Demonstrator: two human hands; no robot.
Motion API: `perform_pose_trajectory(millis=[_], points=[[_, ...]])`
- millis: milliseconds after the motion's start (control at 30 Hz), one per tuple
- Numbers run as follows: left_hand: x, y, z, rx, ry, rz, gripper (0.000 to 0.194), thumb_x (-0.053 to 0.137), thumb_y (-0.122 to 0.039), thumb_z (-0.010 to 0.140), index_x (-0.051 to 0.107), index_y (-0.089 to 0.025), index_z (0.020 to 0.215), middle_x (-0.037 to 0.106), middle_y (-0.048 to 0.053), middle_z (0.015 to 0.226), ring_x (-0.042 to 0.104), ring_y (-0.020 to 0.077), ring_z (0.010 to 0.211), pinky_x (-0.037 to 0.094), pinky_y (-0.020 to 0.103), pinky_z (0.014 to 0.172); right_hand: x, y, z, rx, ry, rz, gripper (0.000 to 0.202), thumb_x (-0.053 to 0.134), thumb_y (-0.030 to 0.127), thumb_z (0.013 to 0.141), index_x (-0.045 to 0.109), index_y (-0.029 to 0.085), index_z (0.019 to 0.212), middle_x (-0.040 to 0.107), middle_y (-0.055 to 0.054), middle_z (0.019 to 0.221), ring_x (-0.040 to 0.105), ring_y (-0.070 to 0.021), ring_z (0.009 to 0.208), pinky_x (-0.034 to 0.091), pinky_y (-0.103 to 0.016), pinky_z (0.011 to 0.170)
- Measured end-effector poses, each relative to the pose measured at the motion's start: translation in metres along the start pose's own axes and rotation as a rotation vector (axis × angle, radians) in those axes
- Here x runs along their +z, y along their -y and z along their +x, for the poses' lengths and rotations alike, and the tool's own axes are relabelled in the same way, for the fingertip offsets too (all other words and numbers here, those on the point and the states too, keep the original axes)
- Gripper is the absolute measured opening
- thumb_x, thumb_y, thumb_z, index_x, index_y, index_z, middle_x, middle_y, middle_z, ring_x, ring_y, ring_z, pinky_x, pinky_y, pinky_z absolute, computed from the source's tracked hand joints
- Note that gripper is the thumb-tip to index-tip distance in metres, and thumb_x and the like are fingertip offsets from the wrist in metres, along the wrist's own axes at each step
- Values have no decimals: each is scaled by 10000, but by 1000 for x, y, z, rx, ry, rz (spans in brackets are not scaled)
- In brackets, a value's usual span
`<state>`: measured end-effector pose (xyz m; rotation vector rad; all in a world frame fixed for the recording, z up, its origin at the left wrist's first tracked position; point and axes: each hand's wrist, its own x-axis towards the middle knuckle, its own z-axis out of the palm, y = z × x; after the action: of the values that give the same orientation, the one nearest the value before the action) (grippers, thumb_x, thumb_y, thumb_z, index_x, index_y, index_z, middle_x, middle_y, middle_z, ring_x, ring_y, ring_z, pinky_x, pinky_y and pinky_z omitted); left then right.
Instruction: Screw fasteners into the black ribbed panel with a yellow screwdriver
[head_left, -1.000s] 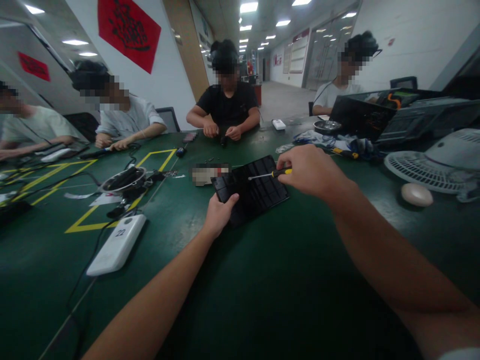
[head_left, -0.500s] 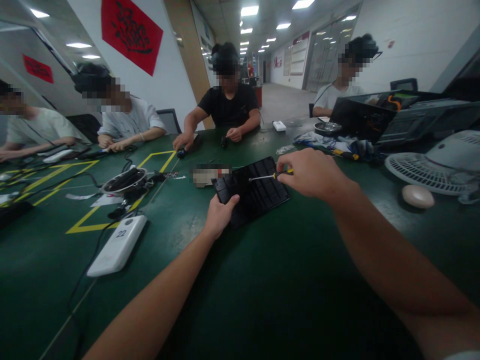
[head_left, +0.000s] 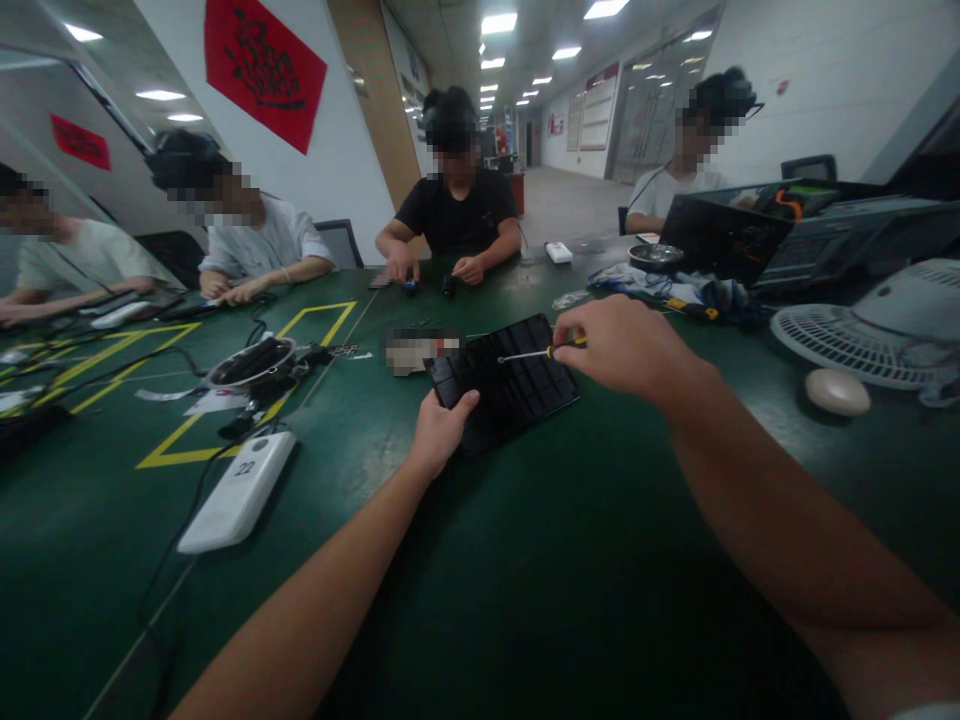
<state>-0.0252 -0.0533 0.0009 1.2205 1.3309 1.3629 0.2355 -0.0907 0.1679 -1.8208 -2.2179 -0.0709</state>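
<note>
A flat black plastic tray (head_left: 517, 400) with several shallow compartments is tilted in front of me over the green table. My left hand (head_left: 444, 428) grips its left edge, thumb on the top face and fingers hidden underneath. My right hand (head_left: 619, 345) is closed around the yellow and black handle of a small screwdriver (head_left: 529, 354). Its metal shaft points left across the tray, and the tip is over the tray's middle. Whether the tip carries a screw is too small to tell. Behind the tray's left corner lies a blurred pale box (head_left: 409, 354) with a red patch.
A white power bank (head_left: 238, 495) marked 22 lies left, its cable trailing. Beyond it stands a metal bowl (head_left: 251, 362) with dark items. To the right are a white fan (head_left: 862, 325), a pale computer mouse (head_left: 838, 392), gloves (head_left: 660, 282) and an open computer case (head_left: 817, 240). Several people sit around the table.
My hands, the tray and the screwdriver look almost unmoved. Across the table, the person in black has drawn one hand, with a small dark item, back toward their body.
</note>
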Motion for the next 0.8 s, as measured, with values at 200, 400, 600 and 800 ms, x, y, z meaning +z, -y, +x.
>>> perform_pose_trajectory(millis=[200, 400, 600, 800], points=[[1, -2, -1, -3, 4, -11, 457, 921, -395, 775, 767, -172, 1143, 835, 143, 1166, 792, 329, 1087, 607, 526, 1075, 2, -1, 2, 5, -7, 16, 244, 823, 266, 857, 872, 274, 1096, 826, -102, 1146, 748, -354, 1081, 563, -440, 853], [1, -2, -1, -13, -2, -5, 457, 923, -384, 779, 769, -176, 1156, 835, 144, 1174, 792, 337, 1099, 601, 537, 1085, 4, 0, 2, -18, -5, 8, 237, 775, 271, 875, 874, 285, 1090, 826, -95, 1164, 748, -347, 1081, 563, -438, 842], [0, -4, -3, -18, -2, -27, 456, 935, -379, 769, 770, -183, 1146, 835, 141, 1175, 790, 339, 1125, 605, 524, 1083, -1, -3, 1, -25, -16, -9, 230, 753, 263, 879, 880, 266, 1071, 833, -102, 1148, 746, -341, 1074, 559, -435, 848], [-1, 1, 0, -13, -2, -6, 482, 935, -407, 761, 766, -168, 1145, 834, 142, 1141, 790, 337, 1098, 611, 517, 1063, -11, -8, -3, -19, -39, -12, 258, 738, 289, 880, 878, 270, 1096, 842, -100, 1153, 748, -352, 1083, 540, -429, 831]])
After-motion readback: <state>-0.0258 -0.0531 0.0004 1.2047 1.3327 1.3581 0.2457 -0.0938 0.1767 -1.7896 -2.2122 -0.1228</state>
